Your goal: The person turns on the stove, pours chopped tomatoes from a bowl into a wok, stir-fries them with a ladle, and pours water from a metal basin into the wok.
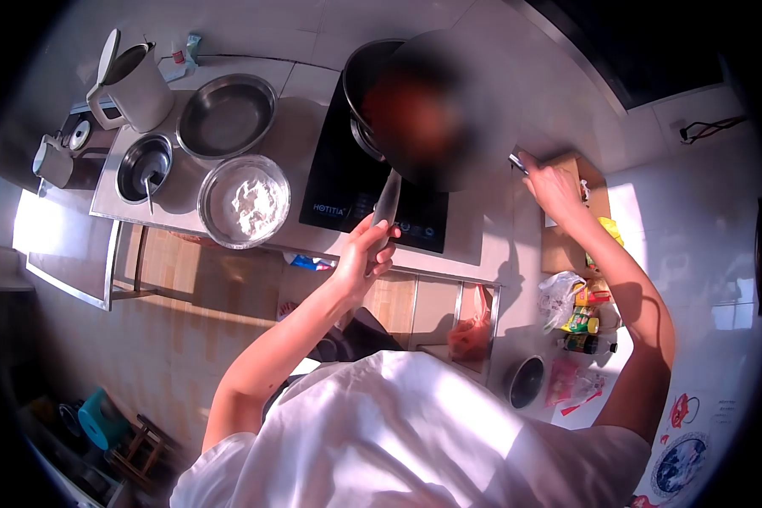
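Observation:
My left hand (368,252) is closed around the long handle (388,196) of a dark pan (354,85) on the black induction cooker (339,182). A dark and reddish blur covers most of the pan, so its contents cannot be made out. Off to the right, my right hand (554,193) is closed, fingers together, on a small object (517,163) with a dark and silvery look. Its kind is unclear. That hand is beside an open cardboard box (597,182).
Left of the cooker are a glass bowl of white powder (262,234), a wide metal basin (229,118), a smaller metal bowl (135,169) and a white kettle (140,89) with its lid up. Packaged goods (580,320) and a dark round pot (527,381) sit at the right.

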A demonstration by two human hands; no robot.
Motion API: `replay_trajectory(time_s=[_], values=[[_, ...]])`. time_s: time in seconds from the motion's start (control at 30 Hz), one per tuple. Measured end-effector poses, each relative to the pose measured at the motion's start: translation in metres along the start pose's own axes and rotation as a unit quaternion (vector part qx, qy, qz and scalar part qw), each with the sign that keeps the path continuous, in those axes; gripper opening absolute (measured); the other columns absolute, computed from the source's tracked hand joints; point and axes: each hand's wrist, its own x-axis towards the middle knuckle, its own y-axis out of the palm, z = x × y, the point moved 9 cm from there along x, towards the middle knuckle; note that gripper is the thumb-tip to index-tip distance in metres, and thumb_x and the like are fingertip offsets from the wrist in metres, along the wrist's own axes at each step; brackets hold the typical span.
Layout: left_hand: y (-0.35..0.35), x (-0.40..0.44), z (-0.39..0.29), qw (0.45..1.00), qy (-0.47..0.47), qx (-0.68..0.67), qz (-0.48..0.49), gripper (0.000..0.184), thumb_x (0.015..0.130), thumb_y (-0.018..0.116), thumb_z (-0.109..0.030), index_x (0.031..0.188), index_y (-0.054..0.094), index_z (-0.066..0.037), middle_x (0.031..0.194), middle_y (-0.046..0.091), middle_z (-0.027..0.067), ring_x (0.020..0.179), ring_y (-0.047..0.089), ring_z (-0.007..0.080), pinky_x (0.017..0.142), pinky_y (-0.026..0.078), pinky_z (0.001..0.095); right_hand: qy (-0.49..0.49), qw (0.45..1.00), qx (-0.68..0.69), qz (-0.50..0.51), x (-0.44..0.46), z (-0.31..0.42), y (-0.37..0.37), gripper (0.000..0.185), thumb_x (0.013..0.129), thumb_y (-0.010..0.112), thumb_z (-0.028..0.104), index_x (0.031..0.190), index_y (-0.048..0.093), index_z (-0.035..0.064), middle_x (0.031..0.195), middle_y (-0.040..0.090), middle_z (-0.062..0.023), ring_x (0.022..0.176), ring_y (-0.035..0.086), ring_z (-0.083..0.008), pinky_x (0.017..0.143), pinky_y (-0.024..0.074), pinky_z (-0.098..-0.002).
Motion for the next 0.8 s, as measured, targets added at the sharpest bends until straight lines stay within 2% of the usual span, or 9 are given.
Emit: replay_trajectory(time_s=[0.07,0.13,0.23,0.33,0.4,0.5,0.63,0.7,0.8], values=[[-0.001,0.001,0.001,1.0,0.0,0.0,-0.007,0.014,0.089,0.049,-0.019,0.097,0.045,-0.008,0.084,0.052,0.0026,0.053,0.039,0.0042,0.041,0.03,0.0158,0.069,0.982,0.177,0.006,0.0,-0.018,-0.003,0.045,0.082,0.053,0.018,0.123,0.04,0.0067,0.063,0.055,-0.0104,0.053,0.057,-0.0222,0.047,0.0457,-0.0356],[-0.005,0.001,0.004,1.0,-0.01,0.004,-0.003,0.017,0.089,0.047,-0.023,0.099,0.046,-0.008,0.092,0.057,0.0053,0.059,0.046,0.0079,0.047,0.038,0.0186,0.175,0.901,0.392,0.058,-0.001,-0.033,0.003,0.039,0.082,0.052,0.017,0.119,0.042,0.0062,0.062,0.052,-0.0071,0.048,0.052,-0.0163,0.043,0.0438,-0.0319],[-0.002,-0.002,0.007,0.997,-0.044,-0.063,-0.029,0.022,0.091,0.046,-0.026,0.105,0.047,-0.009,0.101,0.059,0.0071,0.069,0.052,0.0117,0.054,0.042,0.022,0.241,0.828,0.502,0.071,0.001,-0.031,0.02,0.033,0.082,0.049,0.015,0.114,0.044,0.0057,0.062,0.05,-0.0032,0.046,0.045,-0.0091,0.039,0.0402,-0.026],[-0.003,-0.001,0.007,0.997,-0.029,-0.065,-0.028,0.032,0.092,0.042,-0.027,0.113,0.047,-0.003,0.108,0.057,0.0076,0.078,0.053,0.0137,0.063,0.046,0.0241,0.25,0.783,0.567,0.055,0.023,-0.027,0.056,0.028,0.085,0.046,0.018,0.109,0.045,0.0023,0.066,0.051,-0.0046,0.049,0.048,-0.0105,0.04,0.0419,-0.0257],[-0.003,0.001,0.006,0.996,-0.015,-0.087,-0.014,0.026,0.093,0.039,-0.022,0.113,0.045,-0.007,0.105,0.059,0.0087,0.081,0.056,0.0151,0.068,0.048,0.0269,0.235,0.687,0.682,0.083,0.038,-0.009,0.078,0.022,0.088,0.044,0.017,0.104,0.046,0.0018,0.065,0.048,-0.0037,0.046,0.044,-0.009,0.038,0.0387,-0.0237],[-0.001,0.001,0.004,0.997,0.005,-0.079,-0.02,0.036,0.093,0.038,-0.025,0.119,0.042,0.0,0.109,0.055,0.0105,0.08,0.053,0.0151,0.068,0.049,0.0269,0.158,0.55,0.809,0.134,0.043,0.035,0.069,0.015,0.091,0.041,0.015,0.099,0.045,0.003,0.067,0.044,-0.0017,0.045,0.039,-0.0044,0.036,0.0324,-0.0184],[0.001,0.0,0.002,0.998,0.023,-0.06,-0.027,0.037,0.093,0.037,-0.023,0.122,0.039,0.0,0.111,0.053,0.0133,0.081,0.054,0.0168,0.07,0.049,0.0283,0.107,0.551,0.809,0.176,0.015,0.064,0.035,0.039,0.091,0.044,0.02,0.128,0.038,0.0083,0.068,0.043,0.0,0.046,0.036,-0.0019,0.036,0.0298,-0.0155],[0.001,0.001,0.001,0.998,0.026,-0.051,-0.024,0.038,0.092,0.038,-0.023,0.123,0.038,0.0,0.112,0.053,0.0141,0.081,0.054,0.0176,0.071,0.049,0.029,0.068,0.546,0.807,0.215,0.011,0.075,0.031,0.041,0.091,0.045,0.019,0.129,0.037,0.0066,0.068,0.043,-0.0006,0.045,0.036,-0.0024,0.036,0.0303,-0.0164],[-0.001,0.001,0.003,1.0,0.01,-0.017,-0.016,0.041,0.091,0.039,-0.025,0.127,0.037,-0.005,0.117,0.051,0.0123,0.089,0.054,0.0181,0.078,0.047,0.0314,0.08,0.676,0.718,0.147,0.033,0.045,0.058,0.033,0.089,0.043,0.018,0.119,0.045,0.0055,0.064,0.046,-0.0019,0.047,0.042,-0.0065,0.04,0.0363,-0.0235]])
